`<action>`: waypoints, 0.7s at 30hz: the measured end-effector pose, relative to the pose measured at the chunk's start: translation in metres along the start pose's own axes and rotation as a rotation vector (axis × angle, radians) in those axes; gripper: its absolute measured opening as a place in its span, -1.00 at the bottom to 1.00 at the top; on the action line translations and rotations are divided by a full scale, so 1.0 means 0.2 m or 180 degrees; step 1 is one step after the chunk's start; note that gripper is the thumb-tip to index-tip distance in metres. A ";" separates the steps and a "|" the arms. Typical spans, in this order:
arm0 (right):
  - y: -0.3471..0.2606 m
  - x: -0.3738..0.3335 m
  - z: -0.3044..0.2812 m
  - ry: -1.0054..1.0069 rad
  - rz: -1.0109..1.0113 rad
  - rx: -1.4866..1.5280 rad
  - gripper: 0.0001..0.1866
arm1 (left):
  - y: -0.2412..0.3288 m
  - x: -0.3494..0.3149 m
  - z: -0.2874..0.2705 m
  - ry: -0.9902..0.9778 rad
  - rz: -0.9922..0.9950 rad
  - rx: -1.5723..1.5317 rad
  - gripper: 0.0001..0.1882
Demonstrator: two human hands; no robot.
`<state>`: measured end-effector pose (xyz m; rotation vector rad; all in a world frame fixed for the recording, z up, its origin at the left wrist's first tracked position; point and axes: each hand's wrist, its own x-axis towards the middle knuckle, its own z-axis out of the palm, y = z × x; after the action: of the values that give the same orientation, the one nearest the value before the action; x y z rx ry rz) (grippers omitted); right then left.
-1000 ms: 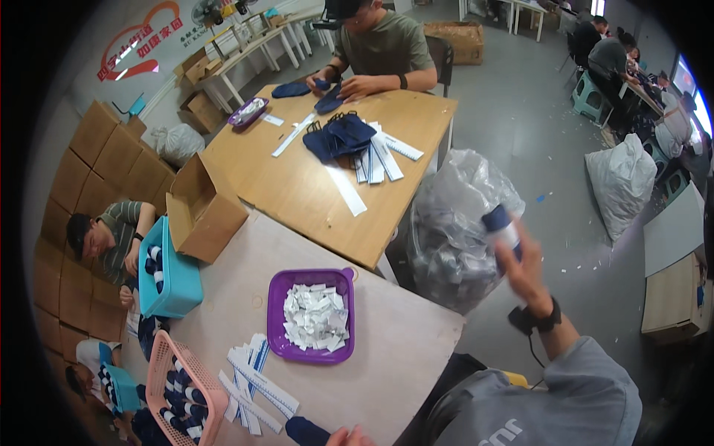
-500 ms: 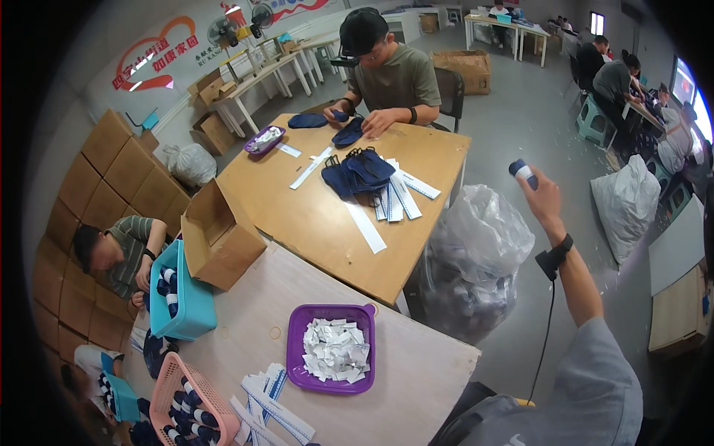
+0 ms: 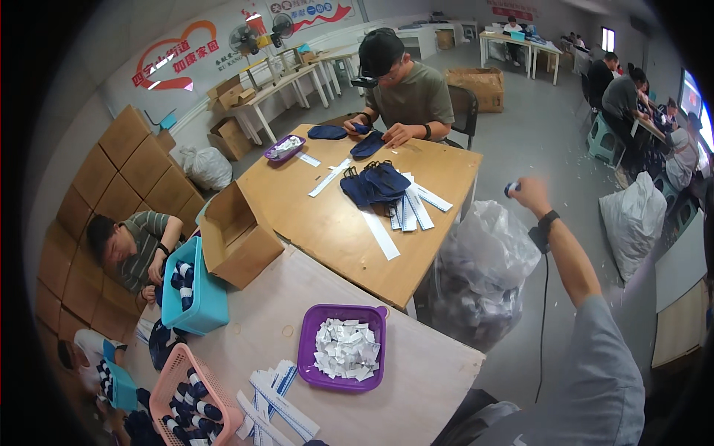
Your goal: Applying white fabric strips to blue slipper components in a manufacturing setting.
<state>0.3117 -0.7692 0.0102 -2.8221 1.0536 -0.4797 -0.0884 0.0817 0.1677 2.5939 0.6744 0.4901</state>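
My right hand [image 3: 531, 196] is stretched out over the floor at the right, its fingers closed round a small navy fabric roll [image 3: 512, 189] with a pale band. Most of the roll is hidden by the fingers. Below the hand stands a clear plastic bag [image 3: 487, 256], full of things hard to make out. My left hand is outside the picture. On the pale table nearest me lies a purple basket [image 3: 306, 349] of small white paper slips [image 3: 346, 348]. Beside it are white-and-blue paper strips [image 3: 279, 405] and a pink basket [image 3: 165, 386] holding several similar navy rolls.
Across the wooden table [image 3: 320, 230] a person [image 3: 409, 93] handles navy fabric pieces, near a navy pile [image 3: 375, 183]. An open carton [image 3: 242, 238] and a turquoise bin [image 3: 201, 308] stand at the left, by another person. A white sack [image 3: 632, 223] stands at the far right.
My right hand has moved left with the roll, which has turned so that less of it shows. The whole view has shifted slightly.
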 end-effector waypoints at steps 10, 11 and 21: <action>-0.19 -0.22 -0.25 -0.1813 -0.1289 0.0098 -0.34 | 0.25 0.17 0.32 -0.0947 0.0878 -0.0099 -0.78; -0.37 -0.34 -0.39 -0.1999 -0.1502 0.0357 -0.39 | 0.23 0.19 0.43 -0.1071 0.1424 -0.0148 -0.78; -1.44 -1.95 -0.89 -0.3319 -0.5485 0.1282 -0.46 | 0.38 0.05 1.01 -0.1595 0.1586 -0.0897 -0.47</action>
<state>0.1568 -0.2927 0.1326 -2.1800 -1.4723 0.6365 0.0360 -0.0342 0.0329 2.4460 -0.1993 0.0502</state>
